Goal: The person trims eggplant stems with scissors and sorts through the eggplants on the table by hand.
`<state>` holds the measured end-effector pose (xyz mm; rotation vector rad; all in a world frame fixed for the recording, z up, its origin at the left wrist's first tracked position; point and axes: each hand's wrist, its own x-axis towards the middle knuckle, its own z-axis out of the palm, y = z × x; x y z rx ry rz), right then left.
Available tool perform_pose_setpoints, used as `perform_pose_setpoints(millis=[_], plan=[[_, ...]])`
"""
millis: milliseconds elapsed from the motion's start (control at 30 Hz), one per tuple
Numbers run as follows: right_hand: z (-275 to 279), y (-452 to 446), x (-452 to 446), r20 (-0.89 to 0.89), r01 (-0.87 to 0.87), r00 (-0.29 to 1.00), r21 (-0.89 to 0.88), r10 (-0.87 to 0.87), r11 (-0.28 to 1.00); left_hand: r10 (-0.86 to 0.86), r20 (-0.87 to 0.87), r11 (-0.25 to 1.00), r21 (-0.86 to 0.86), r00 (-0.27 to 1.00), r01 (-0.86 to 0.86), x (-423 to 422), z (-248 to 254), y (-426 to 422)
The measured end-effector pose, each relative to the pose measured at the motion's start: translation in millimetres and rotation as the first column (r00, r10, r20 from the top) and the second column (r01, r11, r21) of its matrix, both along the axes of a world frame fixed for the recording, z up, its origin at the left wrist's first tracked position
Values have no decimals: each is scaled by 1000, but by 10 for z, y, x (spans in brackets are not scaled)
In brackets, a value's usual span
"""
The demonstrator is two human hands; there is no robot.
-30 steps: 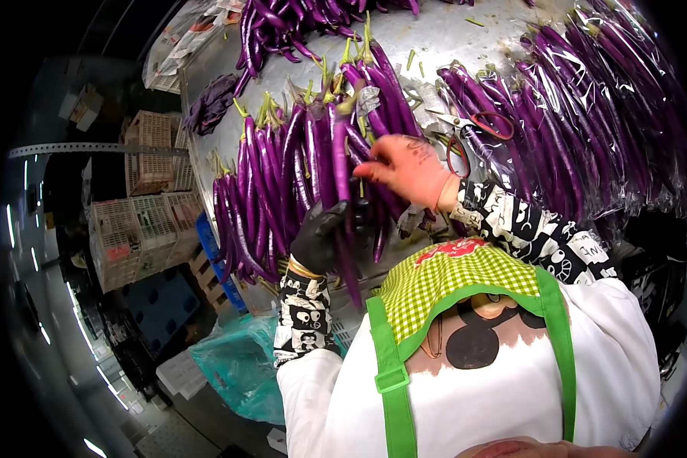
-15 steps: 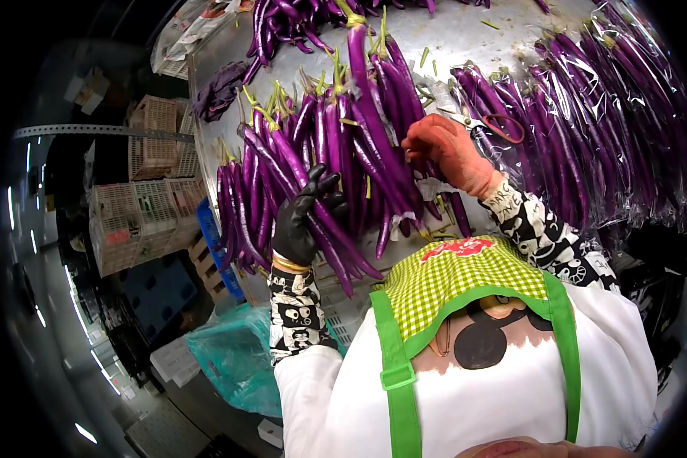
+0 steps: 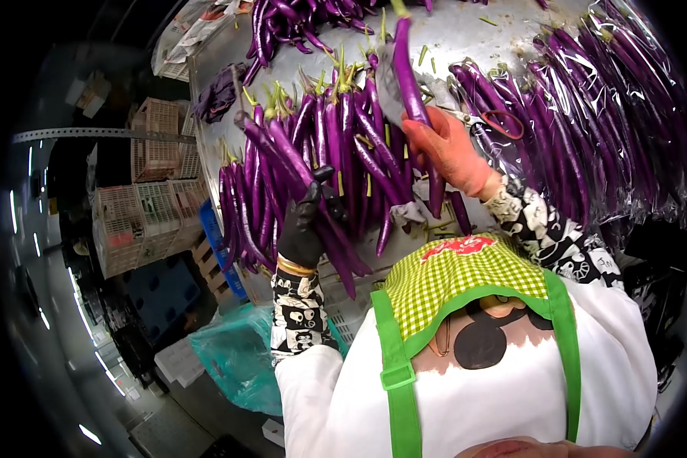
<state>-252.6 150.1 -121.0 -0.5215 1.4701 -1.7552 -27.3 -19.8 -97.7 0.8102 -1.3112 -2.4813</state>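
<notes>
My left hand (image 3: 307,225), in a black glove, is closed around a couple of long purple eggplants (image 3: 281,149), slightly blurred, slanting with their stems up and away from me. In an orange-red glove, my right hand (image 3: 454,156) grips a single long eggplant (image 3: 409,80) with its green stem pointing away. Between and beneath the hands lies a row of loose eggplants (image 3: 345,133) side by side, stems at the far end. Scissors (image 3: 502,124) with red handles rest just beyond my right hand. A crumpled grey scrap (image 3: 408,214) lies near the row's close end.
Eggplants in clear plastic (image 3: 580,137) fill the table's right side. Another eggplant pile (image 3: 278,30) lies at the far left, near a dark purple cloth (image 3: 220,93). Stem trimmings dot the metal table (image 3: 473,38). Stacked crates (image 3: 118,225) and a teal plastic bag (image 3: 233,359) stand left.
My right hand has gone from loosely open beside the row to gripping an eggplant, which has shifted right, away from the others. The eggplants in my left hand have moved slightly.
</notes>
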Motion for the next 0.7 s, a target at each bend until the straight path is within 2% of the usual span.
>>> perform_pose_setpoints(millis=[67, 100, 133, 200, 233, 267, 300, 333, 367, 400, 433, 467, 500, 533, 600, 667, 700], plan=[[241, -13, 116, -90, -31, 995, 20, 33, 999, 18, 17, 1000, 2, 1000, -18, -77, 59, -22], [147, -24, 185, -201, -56, 977, 85, 72, 995, 34, 18, 999, 26, 999, -34, -125, 83, -10], [105, -25, 278, -428, -66, 893, 178, 137, 982, 55, 21, 997, 53, 998, -56, -156, 89, 9], [135, -15, 555, -536, -173, 791, 267, 295, 948, 60, -15, 998, 26, 998, -59, -224, 56, 48], [188, -7, 680, -465, -292, 798, 259, 384, 921, 62, -29, 998, 13, 998, -62, -234, 46, 52], [262, 9, 766, -394, -404, 791, 239, 468, 883, 5, -18, 964, -267, 1000, -9, -212, -4, 26], [342, 35, 805, -384, -432, 781, 239, 493, 870, -51, 5, 849, -526, 999, 46, -170, -126, -35], [313, 22, 768, -420, -424, 766, 239, 487, 873, -176, 63, 566, -810, 982, 153, -114, -272, -186], [249, -4, 692, -456, -416, 750, 239, 479, 877, -220, 103, 195, -970, 970, 147, -56, -424, -338], [233, -42, 601, -492, -406, 732, 239, 470, 882, -141, 209, 458, -853, 968, 251, -148, -188, -305], [249, -63, 494, -336, -334, 859, 204, 386, 920, -92, 327, 690, -660, 941, 297, -233, 82, -275], [108, -109, 361, -270, -266, 901, 272, 339, 925, -77, 448, 869, -408, 891, 281, -284, 255, -252], [-106, -146, 303, -306, -162, 926, 209, 222, 964, -68, 380, 803, -528, 922, 277, -197, 178, -390], [-245, -189, 271, -334, -57, 937, 140, 101, 989, -75, 345, 821, -511, 936, 254, -191, 260, -406], [133, -220, 154, -1, -263, 965, -10, 263, 965, -86, 274, 853, -476, 958, 213, -202, 493, -417], [142, -355, 124, 5, -359, 931, -169, 365, 918, -108, 268, 924, -328, 957, 196, -189, 462, -465], [169, -430, 119, 20, -411, 904, -234, 427, 881, -172, 281, 952, -198, 944, 233, -155, 490, -444]])
